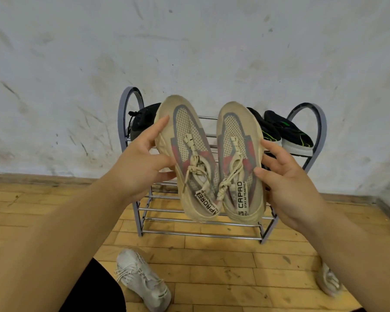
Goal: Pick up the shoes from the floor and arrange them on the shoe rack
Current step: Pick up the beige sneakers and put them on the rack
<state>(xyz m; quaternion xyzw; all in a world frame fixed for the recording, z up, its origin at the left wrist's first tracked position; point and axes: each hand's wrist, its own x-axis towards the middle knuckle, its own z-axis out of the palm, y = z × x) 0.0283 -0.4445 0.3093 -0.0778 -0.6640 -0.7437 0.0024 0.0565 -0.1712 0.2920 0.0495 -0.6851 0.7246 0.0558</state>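
Near left on the wooden floor (212, 255): a white sneaker (144, 280), resting on its sole. Near right, by the forearm: a second pale sneaker (329, 281), blurred. Farther, held in the air side by side, toes up, laces facing the camera: left beige shoe (189, 152), gripped along its outer side by the left hand (142, 165); right beige shoe (238, 163), gripped likewise by the right hand (289, 185). Behind, against the wall (189, 52): shoe rack (320, 124), with a black shoe (142, 120) top left and a black-and-green pair (286, 131) top right.
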